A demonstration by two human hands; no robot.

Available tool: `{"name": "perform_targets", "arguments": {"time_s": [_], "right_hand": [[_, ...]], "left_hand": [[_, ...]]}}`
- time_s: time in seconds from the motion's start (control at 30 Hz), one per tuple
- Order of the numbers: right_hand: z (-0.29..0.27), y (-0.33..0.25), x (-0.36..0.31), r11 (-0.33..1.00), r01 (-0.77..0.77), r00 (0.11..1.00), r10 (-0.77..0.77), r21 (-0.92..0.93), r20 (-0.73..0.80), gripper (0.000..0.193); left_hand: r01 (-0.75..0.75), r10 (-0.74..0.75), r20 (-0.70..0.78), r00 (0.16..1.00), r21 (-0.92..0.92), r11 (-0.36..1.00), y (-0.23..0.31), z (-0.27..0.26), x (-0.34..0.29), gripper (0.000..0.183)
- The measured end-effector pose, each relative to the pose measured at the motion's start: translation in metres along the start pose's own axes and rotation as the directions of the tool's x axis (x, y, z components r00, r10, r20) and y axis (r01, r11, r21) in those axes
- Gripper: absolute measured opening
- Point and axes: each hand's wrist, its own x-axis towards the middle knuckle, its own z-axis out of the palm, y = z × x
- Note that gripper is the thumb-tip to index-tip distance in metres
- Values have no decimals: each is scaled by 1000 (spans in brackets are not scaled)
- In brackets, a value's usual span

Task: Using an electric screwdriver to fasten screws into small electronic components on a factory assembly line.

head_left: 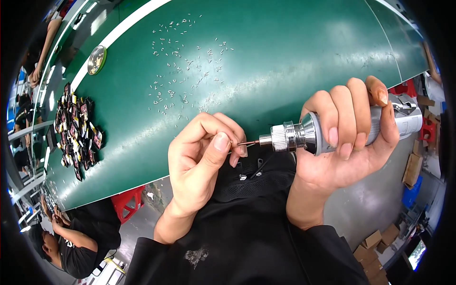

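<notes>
My right hand (349, 126) is wrapped round the grey body of an electric screwdriver (311, 134) with a silver chuck, which lies almost level and points left. From the chuck a thin, dark reddish bit (249, 142) reaches to the fingertips of my left hand (202, 156). That hand's thumb and forefinger pinch together right at the bit's tip. Whatever small piece may be between them is too small and too covered to make out. Beyond my hands, many tiny silvery pins or screws (187, 64) lie scattered on the green table (294, 52).
A pile of small black packets (75, 128) lies at the table's left, with a round shallow dish (97, 60) behind it. A co-worker (71, 242) sits at lower left near a red stool (128, 203). Cardboard boxes (375, 247) stand on the floor at right.
</notes>
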Motion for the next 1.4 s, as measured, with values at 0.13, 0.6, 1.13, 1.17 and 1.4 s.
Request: {"name": "perform_targets", "arguments": {"time_s": [0.13, 0.6, 1.13, 1.17, 1.4], "right_hand": [[-1, 0, -3, 1000, 17, 999, -16, 4, -39, 14], [4, -5, -10, 987, 54, 998, -55, -153, -1, 13], [-35, 7, 1, 990, 47, 945, -86, -129, -316, 9], [-37, 10, 0, 991, 32, 928, -77, -127, -365, 9], [-41, 11, -7, 1000, -23, 974, 20, -13, -226, 10]], "left_hand": [[26, -26, -7, 1000, -36, 999, -2, 7, 0, 16], [-43, 61, -67, 996, 235, 971, -6, 13, -6, 8], [-135, 298, 94, 950, 983, 122, 85, -74, 70, 19], [-34, 266, 16, 964, 997, 62, 94, -87, 88, 23], [311, 420, -179, 889, 911, -270, 121, -156, 202, 41]]}}
